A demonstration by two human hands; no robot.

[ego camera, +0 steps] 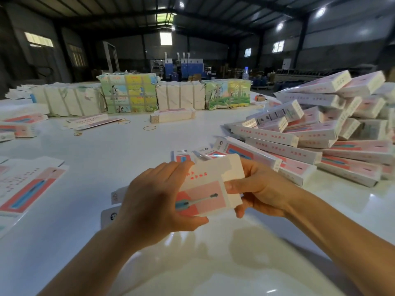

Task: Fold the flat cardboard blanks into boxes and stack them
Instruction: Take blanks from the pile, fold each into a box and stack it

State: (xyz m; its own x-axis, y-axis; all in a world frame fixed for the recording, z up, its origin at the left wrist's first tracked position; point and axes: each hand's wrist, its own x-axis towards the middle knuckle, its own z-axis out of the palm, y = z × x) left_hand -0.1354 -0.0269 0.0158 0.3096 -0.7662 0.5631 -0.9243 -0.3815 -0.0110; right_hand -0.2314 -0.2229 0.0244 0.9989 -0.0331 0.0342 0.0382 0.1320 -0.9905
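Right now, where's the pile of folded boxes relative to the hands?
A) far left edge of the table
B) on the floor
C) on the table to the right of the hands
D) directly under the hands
C: the pile of folded boxes lies on the white table to the right of the left hand and right hand, which together hold one cardboard blank.

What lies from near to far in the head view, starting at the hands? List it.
Box being folded, held by left hand and right hand → rubber band on the white table → small stack of flat blanks → strapped bundles → water bottle.
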